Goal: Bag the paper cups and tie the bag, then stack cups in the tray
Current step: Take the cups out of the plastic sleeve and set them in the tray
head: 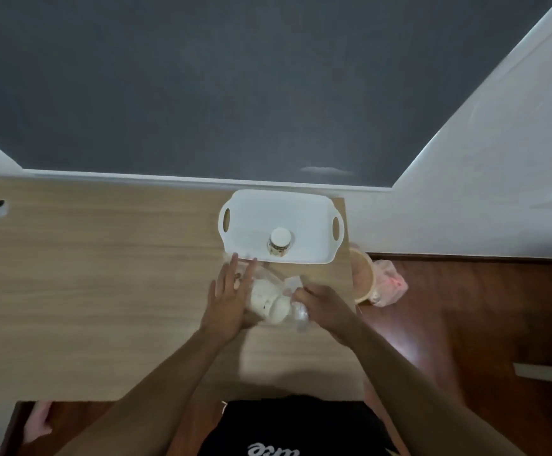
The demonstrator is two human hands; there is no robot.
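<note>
One tray (304,205), one cup (280,241) inside, one bag (277,301) – two hands – left hand (230,299), right hand (325,306)

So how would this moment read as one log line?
left hand: flat beside bagged cups | right hand: grips bag | tray: one cup

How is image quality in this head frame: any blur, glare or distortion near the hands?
Head view: soft overall; the plastic bag and the right hand gripping it smear; left hand fairly crisp; floor glare at right; wide-angle bends wall edges.
</note>
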